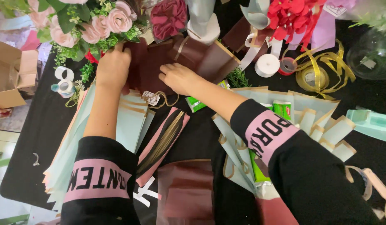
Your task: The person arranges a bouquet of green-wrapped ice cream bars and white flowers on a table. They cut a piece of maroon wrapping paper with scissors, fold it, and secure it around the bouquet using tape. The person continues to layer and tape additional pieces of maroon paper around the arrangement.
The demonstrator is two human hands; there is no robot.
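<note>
We take the dark maroon wrapping sheet [159, 66] as our landmark; it lies on the black tabletop [43, 125], right under the pink rose bouquet [93, 25].

Our left hand [113, 66] lies flat on the sheet's left edge, fingers tucked up against the foliage, pressing rather than gripping. Our right hand [178, 78] rests near the sheet's middle, fingers curled loosely down onto the paper; nothing is pinched between them that we can see.

Just below the sheet sits a small tag on a twine loop [153, 99]. Further below lies a pink-edged folded wrapper with dark and gold stripes [163, 141]. To the lower left we see a stack of pale blue sheets [130, 121], and to the lower right, gold-trimmed pale blue paper [318, 116] fanned out. Right of the sheet stand a white ribbon spool [267, 65] and loose gold ribbon [322, 71], with red artificial flowers [293, 14] above them.

We judge this sheet light, thin and glossy, so likely slippery and quick to crease. It folds softly, as the raised flap [209, 58] on its right side suggests. Best taken at a corner or edge with a flat pinch, while the other palm holds it down.
</note>
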